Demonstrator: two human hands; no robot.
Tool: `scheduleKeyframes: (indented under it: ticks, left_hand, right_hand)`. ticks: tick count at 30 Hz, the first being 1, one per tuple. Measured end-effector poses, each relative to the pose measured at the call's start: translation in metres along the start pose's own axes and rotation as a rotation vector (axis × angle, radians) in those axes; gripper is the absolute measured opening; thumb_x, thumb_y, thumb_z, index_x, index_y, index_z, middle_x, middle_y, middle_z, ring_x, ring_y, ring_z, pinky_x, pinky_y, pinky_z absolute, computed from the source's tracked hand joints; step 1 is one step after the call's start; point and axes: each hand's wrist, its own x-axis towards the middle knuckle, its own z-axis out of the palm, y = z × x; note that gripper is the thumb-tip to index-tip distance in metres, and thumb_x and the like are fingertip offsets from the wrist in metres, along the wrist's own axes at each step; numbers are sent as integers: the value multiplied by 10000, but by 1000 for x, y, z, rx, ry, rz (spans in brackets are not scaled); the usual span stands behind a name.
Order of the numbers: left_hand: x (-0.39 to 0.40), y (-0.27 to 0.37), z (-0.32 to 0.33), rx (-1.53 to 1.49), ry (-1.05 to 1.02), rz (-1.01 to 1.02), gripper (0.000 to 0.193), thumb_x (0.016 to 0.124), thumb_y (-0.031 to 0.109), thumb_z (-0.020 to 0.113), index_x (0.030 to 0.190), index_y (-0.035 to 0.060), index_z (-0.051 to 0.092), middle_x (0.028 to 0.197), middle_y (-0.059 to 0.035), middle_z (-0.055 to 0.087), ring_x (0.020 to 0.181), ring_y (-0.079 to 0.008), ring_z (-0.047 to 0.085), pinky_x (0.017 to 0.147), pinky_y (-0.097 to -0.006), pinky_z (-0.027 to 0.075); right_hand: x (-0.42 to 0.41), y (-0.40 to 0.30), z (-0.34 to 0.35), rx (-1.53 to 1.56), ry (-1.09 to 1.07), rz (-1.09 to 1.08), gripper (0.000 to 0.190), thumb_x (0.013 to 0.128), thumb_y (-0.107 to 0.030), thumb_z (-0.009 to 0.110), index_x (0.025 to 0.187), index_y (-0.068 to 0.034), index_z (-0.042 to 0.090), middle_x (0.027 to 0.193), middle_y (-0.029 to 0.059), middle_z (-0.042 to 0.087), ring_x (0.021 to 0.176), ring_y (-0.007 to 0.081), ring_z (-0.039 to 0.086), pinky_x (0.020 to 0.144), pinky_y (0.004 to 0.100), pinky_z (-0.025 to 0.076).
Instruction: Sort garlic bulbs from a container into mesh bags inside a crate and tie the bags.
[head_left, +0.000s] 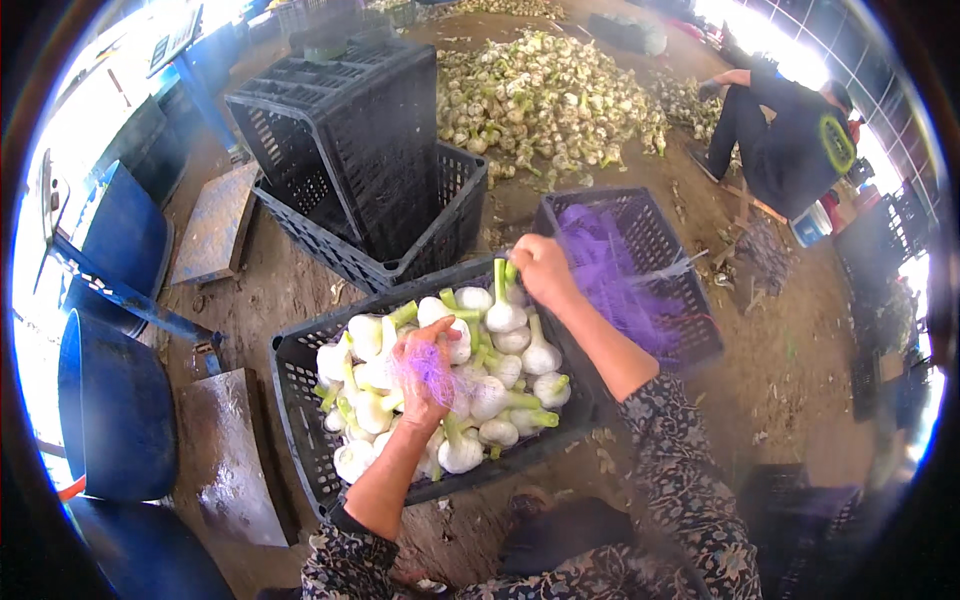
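Note:
A black plastic crate (283, 409) full of white garlic bulbs (506, 316) with cut green stems stands before me. My left hand (426, 371) is over the bulbs at the crate's middle, with purple netting (429, 375) bunched against it; whether it also grips a bulb, I cannot tell. My right hand (541, 266) is closed at the crate's far right edge, beside a green stem; what lies within its fingers is hidden. More purple mesh netting (619, 277) fills a second black crate (705, 341) just to the right.
Beyond the garlic stand black crates (390, 142), one tipped inside another. A large garlic heap (547, 105) lies on the floor behind. Platform scales (232, 457) and blue barrels (116, 409) line the left. At the far right another person (787, 142) sits by a white bucket (811, 223).

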Motion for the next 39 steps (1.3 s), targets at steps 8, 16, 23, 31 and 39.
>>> scheduleKeyframes:
  ticks: [8, 16, 23, 31, 39]
  left_hand:
    - [-3, 19, -11, -99, 126, 66, 228, 911, 123, 442, 1091, 64, 567, 999, -23, 660, 1154, -229, 497, 1042, -376, 216]
    - [-21, 21, -18, -972, 71, -396, 365, 942, 389, 444, 816, 56, 524, 506, 58, 336, 460, -66, 300, 447, -232, 252]
    - [-27, 14, -8, -810, 140, -361, 391, 937, 426, 432, 821, 57, 495, 521, 38, 391, 468, -57, 358, 451, -231, 292]
    - [-23, 9, -8, -537, 108, -196, 334, 969, 324, 361, 848, 54, 516, 595, -20, 491, 630, -153, 464, 626, -306, 377]
    - [-16, -1, -6, -507, 16, -152, 380, 969, 323, 325, 958, 49, 588, 721, -52, 570, 793, -227, 496, 814, -383, 356]
  right_hand:
    - [-52, -16, -30, -142, -388, -319, 96, 783, -68, 503, 700, -20, 507, 844, 154, 552, 726, 358, 538, 631, 421, 430]
    - [-13, -11, 2, 949, -22, 482, 103, 841, -97, 547, 901, -15, 526, 1032, 115, 577, 899, 223, 584, 775, 312, 474]
    - [-20, -9, 13, -120, -267, -7, 364, 634, -99, 693, 964, -38, 550, 966, 143, 583, 924, 314, 554, 787, 376, 452]
    - [-11, -20, 17, -475, -446, -67, 291, 627, -88, 656, 872, -27, 512, 927, 149, 558, 908, 329, 524, 742, 437, 443]
    - [-3, -47, 10, -571, -126, -356, 244, 661, -60, 627, 888, -65, 539, 926, 94, 514, 909, 285, 522, 678, 415, 472]
